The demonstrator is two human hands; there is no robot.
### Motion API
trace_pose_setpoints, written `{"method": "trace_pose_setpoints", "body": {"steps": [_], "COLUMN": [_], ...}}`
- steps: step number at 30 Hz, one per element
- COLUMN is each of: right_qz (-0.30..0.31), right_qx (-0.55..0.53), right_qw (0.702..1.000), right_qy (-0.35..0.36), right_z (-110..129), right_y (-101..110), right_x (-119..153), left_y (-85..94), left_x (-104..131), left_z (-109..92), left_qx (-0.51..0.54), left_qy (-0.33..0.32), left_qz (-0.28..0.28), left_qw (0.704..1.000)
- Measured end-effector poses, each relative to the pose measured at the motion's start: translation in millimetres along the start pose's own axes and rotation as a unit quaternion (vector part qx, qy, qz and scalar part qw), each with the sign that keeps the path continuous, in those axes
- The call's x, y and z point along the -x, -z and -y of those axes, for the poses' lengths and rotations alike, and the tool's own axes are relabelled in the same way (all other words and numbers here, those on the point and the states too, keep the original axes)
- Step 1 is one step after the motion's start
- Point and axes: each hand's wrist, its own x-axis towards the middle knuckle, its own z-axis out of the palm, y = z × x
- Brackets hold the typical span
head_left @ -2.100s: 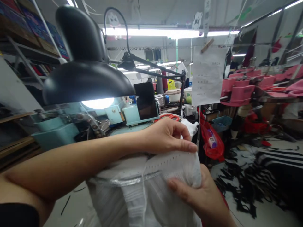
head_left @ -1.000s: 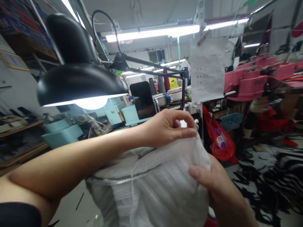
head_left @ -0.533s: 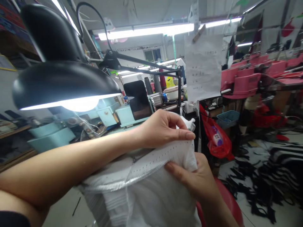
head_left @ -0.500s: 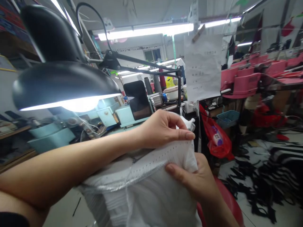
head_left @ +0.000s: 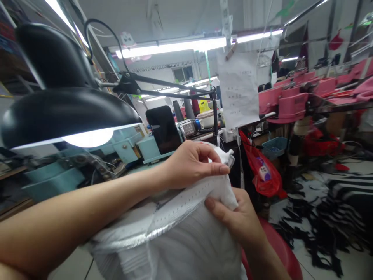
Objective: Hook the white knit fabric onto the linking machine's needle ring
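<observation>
A white knit garment (head_left: 186, 241) hangs between my two hands, with a stitched seam and a row of small holes along its band. My left hand (head_left: 195, 163) reaches across from the left and pinches the band's upper edge, thumb pointing right. Lower down on the right, my right hand (head_left: 233, 214) grips the same garment, its thumb on the near side by the seam and its other fingers hidden behind the cloth. Part of the garment's far side is covered by my left forearm.
A lit black desk lamp (head_left: 72, 112) looms at the left over a pale blue machine (head_left: 125, 149). A dark phone (head_left: 163, 130) stands behind my left hand. Right of it hang a paper sheet (head_left: 237, 89) and a red bag (head_left: 264, 175). Black scraps (head_left: 314, 229) litter the floor; a red stool (head_left: 279, 249) is below.
The view has turned slightly to the right, so the surroundings sit further left. Both hands keep their hold on the garment, with little visible change in grip.
</observation>
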Motion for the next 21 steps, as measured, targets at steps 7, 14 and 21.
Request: {"method": "trace_pose_setpoints", "body": {"steps": [7, 14, 21], "right_qz": [-0.065, -0.199, 0.015], "right_qx": [0.017, 0.136, 0.697], "right_qw": [0.998, 0.971, 0.713], "right_qy": [-0.006, -0.002, 0.068], "right_z": [-21, -24, 93], "right_y": [2, 36, -35], "right_x": [-13, 18, -66], "left_y": [-4.5, 38.5, 76.3], "left_x": [-1, 41, 153], "left_z": [6, 14, 28], "left_qx": [-0.047, -0.217, -0.196], "left_qy": [-0.033, 0.017, 0.008], "left_qz": [-0.032, -0.071, -0.100], "left_qw": [0.998, 0.973, 0.976]}}
